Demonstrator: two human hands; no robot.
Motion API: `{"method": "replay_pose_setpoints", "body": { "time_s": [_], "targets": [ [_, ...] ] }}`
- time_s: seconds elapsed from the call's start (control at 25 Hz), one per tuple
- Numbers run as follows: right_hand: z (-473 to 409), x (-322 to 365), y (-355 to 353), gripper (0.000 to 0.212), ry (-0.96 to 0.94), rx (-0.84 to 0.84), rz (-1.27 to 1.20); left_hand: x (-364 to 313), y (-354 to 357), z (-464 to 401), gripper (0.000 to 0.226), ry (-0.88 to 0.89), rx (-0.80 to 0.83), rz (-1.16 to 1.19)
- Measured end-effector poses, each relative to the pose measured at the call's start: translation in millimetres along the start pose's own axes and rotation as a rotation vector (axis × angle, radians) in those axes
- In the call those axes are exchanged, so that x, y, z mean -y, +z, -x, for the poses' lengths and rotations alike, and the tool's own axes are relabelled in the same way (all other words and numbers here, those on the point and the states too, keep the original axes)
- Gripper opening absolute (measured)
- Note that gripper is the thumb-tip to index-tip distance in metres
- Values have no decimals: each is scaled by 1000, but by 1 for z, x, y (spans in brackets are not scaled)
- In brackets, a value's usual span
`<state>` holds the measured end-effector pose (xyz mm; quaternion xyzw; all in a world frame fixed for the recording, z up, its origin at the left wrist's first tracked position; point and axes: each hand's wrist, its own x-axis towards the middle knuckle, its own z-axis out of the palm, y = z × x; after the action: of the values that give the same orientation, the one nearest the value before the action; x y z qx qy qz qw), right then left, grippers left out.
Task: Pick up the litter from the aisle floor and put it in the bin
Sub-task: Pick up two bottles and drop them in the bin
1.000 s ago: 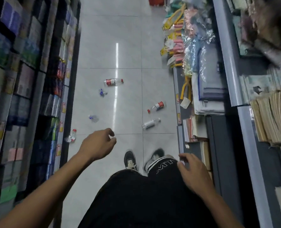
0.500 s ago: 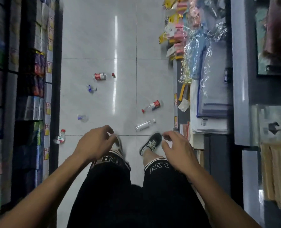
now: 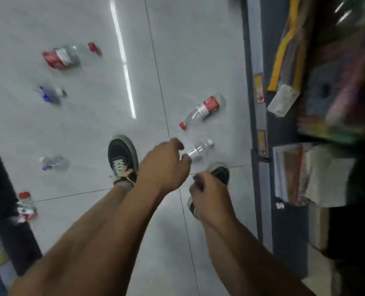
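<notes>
Litter: first bottle being reached, none binned

Litter is scattered over the floor. A small clear bottle lies right of frame centre, just above the right shoe. The left hand has been brought down and across since half a second ago, when both hands hung above the knees. Its curled fingers are now at the bottle's lower end; touch is likely, but a closed grip cannot be confirmed through the blur. The right hand is seen just below, fingers loosely curled, nothing held.

The view has been dropped much closer to the floor, so a crouch or bend is judged to be under way. That puts the task at its first pick; no bin is in view.

Other litter is untouched:
- red-label bottle, above the clear one
- flattened red-label bottle, upper left, its red cap beside it
- blue wrapper, left
- crushed clear bottle, left of the left shoe
- crushed red-capped bottle, lower left, against the shelf base

Stocked shelves fill the right side.
</notes>
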<state>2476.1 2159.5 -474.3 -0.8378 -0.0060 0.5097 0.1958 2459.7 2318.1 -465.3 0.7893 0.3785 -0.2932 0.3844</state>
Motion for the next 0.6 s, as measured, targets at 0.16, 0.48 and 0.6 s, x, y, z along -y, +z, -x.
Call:
{"method": "replay_pose_setpoints", "body": {
  "time_s": [0.16, 0.48, 0.6],
  "targets": [
    [-147, -47, 81, 43, 232, -113, -87, 19, 108, -135, 43, 72, -66, -1],
    [-294, -112, 170, 77, 535, -350, -297, 70, 215, -330, 84, 278, -157, -214],
    [-292, -120, 169, 72, 465, -411, -302, 70, 223, -329, 80, 271, -128, -143]
  ]
}}
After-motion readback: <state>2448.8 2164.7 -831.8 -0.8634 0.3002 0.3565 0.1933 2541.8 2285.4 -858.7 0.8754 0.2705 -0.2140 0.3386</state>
